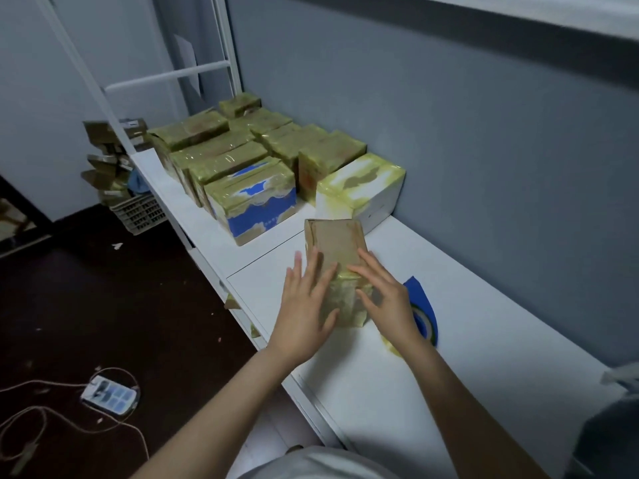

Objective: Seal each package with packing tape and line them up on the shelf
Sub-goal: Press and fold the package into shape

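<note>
pressing down on the brown package [333, 247] in the middle of the frame, we had both hands on it. the left hand [304, 316] lay over its left side and the right hand [387, 302] over its right side. all the fingers were straight and spread; neither hand gripped anything, they only pushed flat on the surface. the package stood on the white shelf [484, 340], a little below the finished ones and apart from them.

its near half shone with yellowish tape, while its far half showed bare cardboard. so we judged this one as only partly sealed, with the tape being smoothed on. the tape roll [423, 305], in a blue holder, lay on the shelf just right of the right hand, partly hidden by the wrist.

much of the work looked done. in the upper centre of the frame the sealed packages [221, 157] stood in two close rows along the grey wall, all shiny with tape, and a white box [363, 184] closed the right row.

at the left edge of the frame, a basket [138, 212] on the floor carried a pile of dull brown boxes [103, 160]. these seemed not taped, though we could not tell for sure. if so, they were what remained, after this package got its last strips and joined the row.
</note>
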